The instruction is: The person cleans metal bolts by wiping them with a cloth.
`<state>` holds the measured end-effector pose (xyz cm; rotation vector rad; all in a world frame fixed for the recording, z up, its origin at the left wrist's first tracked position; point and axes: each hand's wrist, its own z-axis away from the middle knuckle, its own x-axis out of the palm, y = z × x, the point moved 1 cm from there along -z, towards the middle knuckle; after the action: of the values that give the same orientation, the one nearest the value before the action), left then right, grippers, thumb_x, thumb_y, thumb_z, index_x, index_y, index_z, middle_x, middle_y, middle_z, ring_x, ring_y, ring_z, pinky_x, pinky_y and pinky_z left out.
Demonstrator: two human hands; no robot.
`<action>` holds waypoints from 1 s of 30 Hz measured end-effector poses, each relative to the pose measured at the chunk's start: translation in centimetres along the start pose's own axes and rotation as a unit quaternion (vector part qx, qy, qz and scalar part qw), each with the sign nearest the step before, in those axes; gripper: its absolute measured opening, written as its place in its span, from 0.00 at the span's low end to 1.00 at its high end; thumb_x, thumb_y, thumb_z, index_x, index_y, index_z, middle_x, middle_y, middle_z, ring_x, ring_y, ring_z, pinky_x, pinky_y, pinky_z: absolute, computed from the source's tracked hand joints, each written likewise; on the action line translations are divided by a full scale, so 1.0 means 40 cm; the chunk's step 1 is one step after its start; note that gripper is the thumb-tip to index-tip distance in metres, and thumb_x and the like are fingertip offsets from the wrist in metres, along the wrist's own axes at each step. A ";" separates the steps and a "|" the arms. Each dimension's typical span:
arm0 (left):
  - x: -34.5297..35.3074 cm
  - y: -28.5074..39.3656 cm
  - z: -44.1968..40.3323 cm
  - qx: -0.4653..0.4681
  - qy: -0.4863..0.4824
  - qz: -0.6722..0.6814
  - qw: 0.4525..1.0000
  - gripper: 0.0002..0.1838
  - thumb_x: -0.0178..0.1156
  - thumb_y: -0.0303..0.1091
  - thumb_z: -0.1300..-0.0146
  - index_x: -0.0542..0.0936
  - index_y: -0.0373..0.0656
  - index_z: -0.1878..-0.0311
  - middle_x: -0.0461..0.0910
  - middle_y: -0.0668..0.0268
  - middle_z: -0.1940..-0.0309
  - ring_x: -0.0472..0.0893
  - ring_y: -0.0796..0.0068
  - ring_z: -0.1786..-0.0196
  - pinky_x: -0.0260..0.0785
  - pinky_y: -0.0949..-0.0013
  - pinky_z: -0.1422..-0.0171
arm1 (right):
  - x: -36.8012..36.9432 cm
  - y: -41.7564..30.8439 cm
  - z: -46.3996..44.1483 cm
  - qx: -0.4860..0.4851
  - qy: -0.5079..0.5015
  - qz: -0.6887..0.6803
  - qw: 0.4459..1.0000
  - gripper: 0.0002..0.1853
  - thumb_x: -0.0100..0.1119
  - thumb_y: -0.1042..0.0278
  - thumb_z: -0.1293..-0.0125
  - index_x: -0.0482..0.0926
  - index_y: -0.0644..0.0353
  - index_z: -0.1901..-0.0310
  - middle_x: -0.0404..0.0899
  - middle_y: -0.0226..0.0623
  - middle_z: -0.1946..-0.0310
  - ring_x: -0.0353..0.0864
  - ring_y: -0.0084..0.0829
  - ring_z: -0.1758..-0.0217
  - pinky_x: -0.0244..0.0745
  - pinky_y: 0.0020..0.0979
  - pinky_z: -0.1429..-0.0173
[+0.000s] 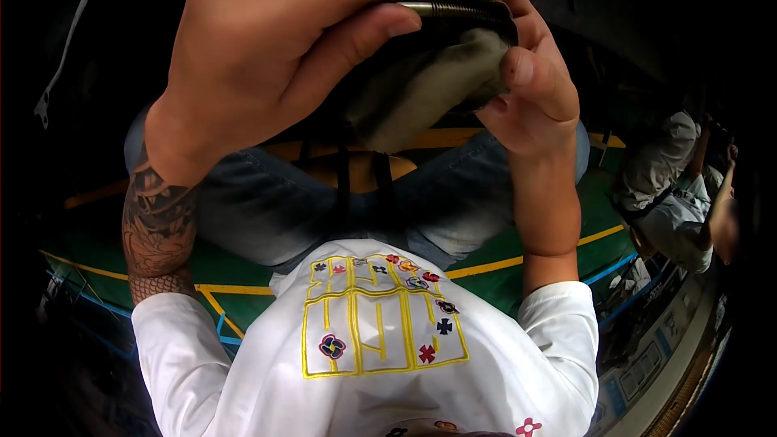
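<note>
Metal rod (441,10) with ridges lay at twelve o'clock, pinched by the left hand (259,48) at eleven. The right hand (538,93), at one, gripped the edge of an olive cloth-like piece (437,85).

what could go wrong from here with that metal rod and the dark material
The metal rod in the left hand points toward the right hand; a slip might jab it. The dark material looks limp and creased, so it could fold or shift.
</note>
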<state>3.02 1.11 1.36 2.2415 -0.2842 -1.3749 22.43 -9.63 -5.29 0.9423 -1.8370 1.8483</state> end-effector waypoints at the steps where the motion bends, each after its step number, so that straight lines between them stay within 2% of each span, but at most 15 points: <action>1: 0.000 0.000 -0.001 -0.001 0.000 -0.001 1.000 0.05 0.61 0.27 0.38 0.79 0.36 0.61 0.76 0.64 0.78 0.75 0.73 0.78 0.65 0.74 0.74 | 0.013 -0.009 -0.001 0.012 0.024 0.016 1.000 0.30 0.64 0.62 0.42 0.61 0.63 0.41 0.76 0.43 0.51 0.81 0.23 0.58 0.77 0.18 0.60; 2: -0.001 -0.001 -0.001 0.004 0.002 -0.004 1.000 0.05 0.61 0.27 0.38 0.79 0.36 0.61 0.76 0.64 0.78 0.75 0.73 0.78 0.65 0.74 0.74 | 0.018 -0.013 -0.001 0.024 0.049 0.032 0.998 0.31 0.64 0.62 0.42 0.61 0.63 0.41 0.76 0.43 0.50 0.81 0.24 0.57 0.78 0.19 0.60; 5: -0.003 -0.004 0.000 0.018 0.006 -0.010 1.000 0.05 0.62 0.28 0.39 0.79 0.36 0.62 0.76 0.64 0.78 0.76 0.72 0.78 0.65 0.74 0.74 | -0.004 -0.009 -0.002 0.021 -0.024 -0.057 0.998 0.31 0.64 0.63 0.43 0.62 0.63 0.41 0.76 0.44 0.50 0.81 0.29 0.53 0.79 0.23 0.55; 11: -0.009 -0.002 0.008 0.022 0.006 -0.010 1.000 0.06 0.62 0.28 0.39 0.79 0.36 0.62 0.76 0.64 0.79 0.75 0.72 0.79 0.65 0.74 0.74 | 0.011 -0.012 0.008 0.037 0.021 -0.020 0.999 0.32 0.62 0.63 0.42 0.61 0.63 0.39 0.74 0.46 0.47 0.78 0.33 0.45 0.79 0.29 0.47; 14: -0.009 0.000 0.018 0.022 0.012 -0.009 1.000 0.06 0.62 0.28 0.39 0.79 0.35 0.62 0.75 0.64 0.79 0.74 0.73 0.79 0.64 0.74 0.75 | -0.008 0.008 0.010 0.013 -0.035 -0.089 0.995 0.33 0.61 0.63 0.41 0.59 0.63 0.37 0.71 0.47 0.43 0.75 0.36 0.42 0.77 0.32 0.44; 19: -0.014 0.010 0.032 0.026 0.026 -0.019 0.999 0.06 0.63 0.27 0.41 0.79 0.35 0.64 0.75 0.65 0.79 0.73 0.74 0.80 0.63 0.75 0.76 | 0.005 0.007 0.029 0.016 0.005 -0.078 0.997 0.35 0.58 0.60 0.38 0.56 0.63 0.33 0.68 0.49 0.40 0.71 0.41 0.37 0.74 0.37 0.39; 23: -0.014 0.002 0.044 0.007 0.028 0.005 1.000 0.10 0.58 0.34 0.35 0.76 0.35 0.63 0.72 0.67 0.80 0.69 0.79 0.81 0.60 0.77 0.76 | 0.010 0.005 0.038 -0.002 0.034 -0.060 0.998 0.35 0.52 0.58 0.35 0.53 0.63 0.31 0.63 0.50 0.36 0.67 0.43 0.34 0.70 0.41 0.36; 26: -0.014 -0.006 0.066 -0.030 0.034 0.090 0.995 0.17 0.50 0.42 0.30 0.74 0.34 0.61 0.69 0.70 0.79 0.64 0.83 0.80 0.56 0.78 0.75 | 0.007 0.006 0.043 -0.007 0.006 -0.104 0.995 0.34 0.49 0.58 0.33 0.51 0.63 0.30 0.60 0.50 0.33 0.63 0.44 0.31 0.67 0.43 0.34; 28: -0.009 -0.016 0.067 -0.065 0.024 0.163 0.984 0.20 0.46 0.46 0.28 0.72 0.34 0.61 0.67 0.72 0.79 0.61 0.85 0.79 0.54 0.79 0.74 | -0.016 -0.002 0.029 -0.004 -0.073 -0.172 0.982 0.33 0.47 0.58 0.32 0.50 0.63 0.30 0.60 0.50 0.33 0.60 0.44 0.29 0.66 0.43 0.33; 30: 0.020 -0.019 0.060 -0.051 0.088 0.140 0.985 0.21 0.44 0.48 0.29 0.71 0.35 0.61 0.66 0.72 0.79 0.61 0.84 0.78 0.53 0.78 0.73 | 0.000 -0.004 0.025 -0.003 -0.018 -0.163 0.986 0.33 0.46 0.59 0.31 0.50 0.63 0.30 0.60 0.50 0.33 0.64 0.43 0.33 0.70 0.39 0.39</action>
<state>1.23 0.71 -0.52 2.1270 -0.4379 -1.0159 22.74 -10.58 -5.23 1.2017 -1.5923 1.6340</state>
